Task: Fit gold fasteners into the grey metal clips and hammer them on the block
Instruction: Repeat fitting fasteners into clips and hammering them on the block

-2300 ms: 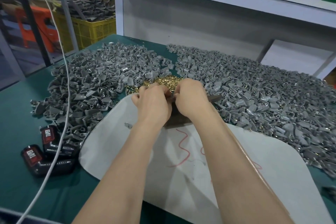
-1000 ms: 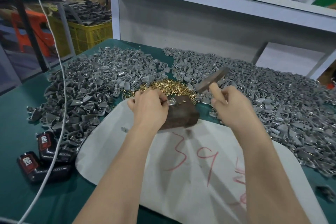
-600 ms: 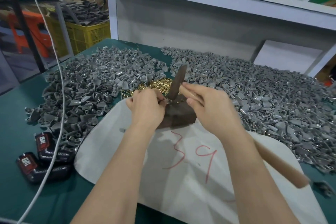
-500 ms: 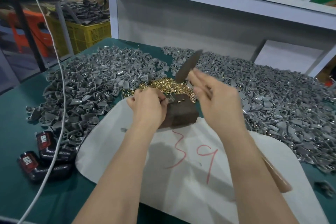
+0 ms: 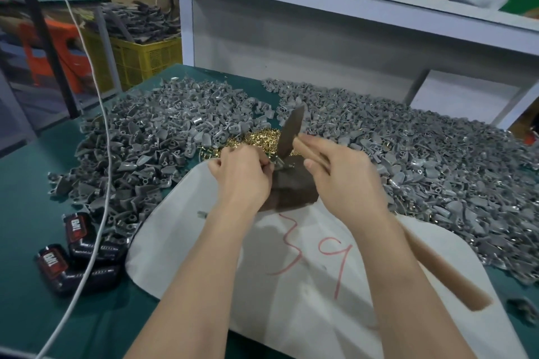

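Atop the block (image 5: 291,186), the left hand (image 5: 242,175) pinches a grey clip (image 5: 278,162). The right hand (image 5: 347,181) curls its fingers round the hammer (image 5: 290,132), handle running toward the person right of the block, head upright over the grey clip.

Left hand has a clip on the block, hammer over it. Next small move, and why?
Probably a short lift of the hammer, then a tap straight down. Its head sits low over the clip, which the left hand pinches on the block; the right hand grips the handle. Whether the clip is finished is too small to tell.
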